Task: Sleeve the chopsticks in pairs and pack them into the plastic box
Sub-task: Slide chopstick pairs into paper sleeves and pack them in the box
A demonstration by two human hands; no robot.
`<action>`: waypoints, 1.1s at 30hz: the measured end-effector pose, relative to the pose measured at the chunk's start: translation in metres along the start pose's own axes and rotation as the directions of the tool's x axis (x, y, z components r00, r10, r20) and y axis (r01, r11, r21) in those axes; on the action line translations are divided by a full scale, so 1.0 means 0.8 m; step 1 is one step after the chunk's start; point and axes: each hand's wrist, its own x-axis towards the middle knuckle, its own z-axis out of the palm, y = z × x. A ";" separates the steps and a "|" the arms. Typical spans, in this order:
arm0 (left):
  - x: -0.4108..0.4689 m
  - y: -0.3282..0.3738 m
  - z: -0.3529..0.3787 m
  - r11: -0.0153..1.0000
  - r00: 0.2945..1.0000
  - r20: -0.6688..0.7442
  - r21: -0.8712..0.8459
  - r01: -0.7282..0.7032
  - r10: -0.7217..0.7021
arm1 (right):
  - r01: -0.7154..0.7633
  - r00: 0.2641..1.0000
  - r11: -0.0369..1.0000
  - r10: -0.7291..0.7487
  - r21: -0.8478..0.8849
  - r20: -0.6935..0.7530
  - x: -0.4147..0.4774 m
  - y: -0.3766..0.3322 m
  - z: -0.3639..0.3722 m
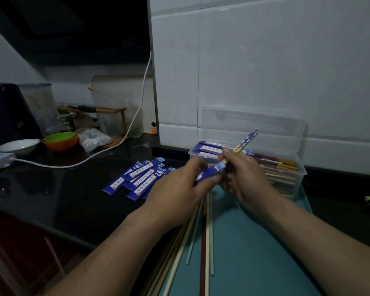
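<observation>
My left hand (179,186) pinches a blue paper sleeve (209,173) by its open end, above the counter. My right hand (244,174) grips a pair of chopsticks (245,142) with blue patterned tops; their lower ends sit in the mouth of the sleeve. Behind the hands stands the clear plastic box (295,184) with its lid raised, holding sleeved pairs and bare chopsticks. Several empty blue sleeves (137,178) lie fanned on the black counter to the left. Loose chopsticks (207,242) lie on the teal mat below my hands.
A white cable (124,144) runs across the black counter (62,189) to a power strip at the left. Bowls (60,141), a plastic bag and a wooden rack stand at the back left. A white tiled wall rises behind the box. The counter's edge runs diagonally at lower left.
</observation>
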 end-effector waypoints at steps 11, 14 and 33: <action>0.005 0.005 -0.013 0.907 0.994 -0.031 -0.414 0.081 -0.103 | 0.079 0.986 0.989 -0.096 -0.127 -0.136 -0.003 -0.006 -0.007; 0.003 0.006 -0.015 0.895 0.996 0.041 -0.436 0.094 -0.085 | 0.104 0.976 0.987 -0.125 -0.121 -0.176 -0.004 -0.009 -0.005; 0.002 0.004 -0.013 0.880 0.985 0.136 -0.448 0.154 -0.103 | 0.146 0.971 0.978 -0.170 -0.146 -0.170 -0.007 -0.011 -0.005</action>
